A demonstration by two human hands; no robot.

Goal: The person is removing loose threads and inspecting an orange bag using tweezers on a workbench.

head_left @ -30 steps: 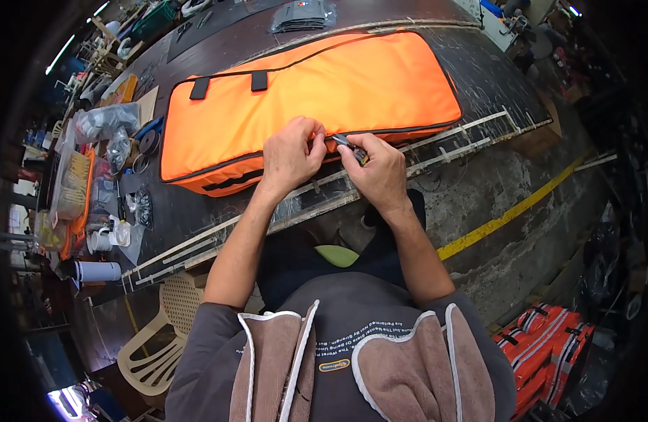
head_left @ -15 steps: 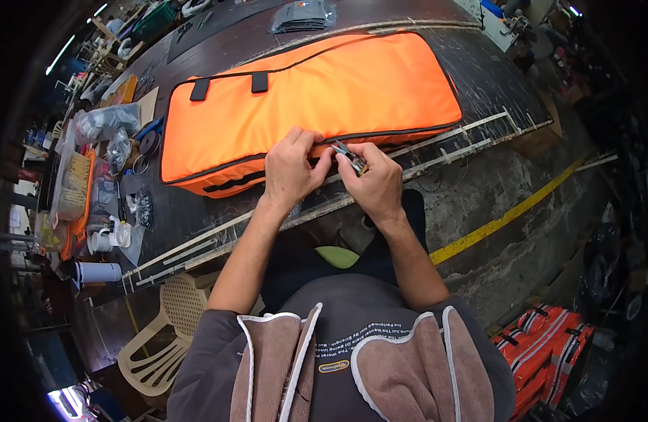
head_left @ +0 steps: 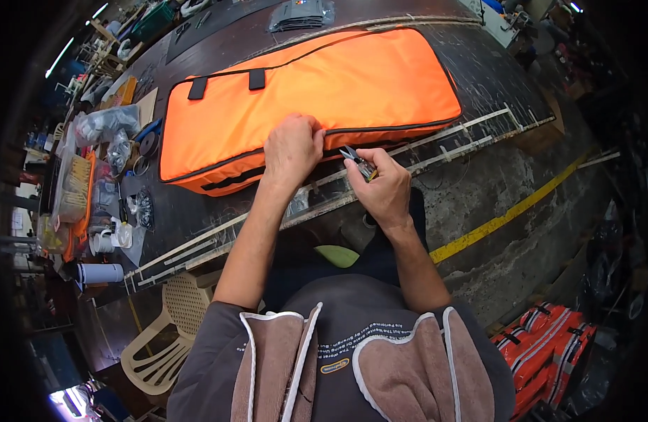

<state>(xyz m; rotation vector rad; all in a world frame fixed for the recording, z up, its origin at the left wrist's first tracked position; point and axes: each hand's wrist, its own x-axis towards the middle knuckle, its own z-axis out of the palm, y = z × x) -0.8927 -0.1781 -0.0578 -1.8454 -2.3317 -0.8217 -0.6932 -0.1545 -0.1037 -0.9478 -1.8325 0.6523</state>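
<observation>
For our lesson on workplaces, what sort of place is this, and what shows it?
Probably a fabric-goods workshop: an orange bag lies on a worn worktable, and the right hand holds a small pointed tool.

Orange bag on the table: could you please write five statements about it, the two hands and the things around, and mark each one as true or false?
1. Two black tabs are on top of the orange bag. True.
2. The bag stands upright on one end. False: it lies flat on the dark table.
3. The right hand holds a small pointed tool. True.
4. The left hand is far from the bag. False: the left hand is at its near edge.
5. A beige chair is on the person's left side. True.
</observation>
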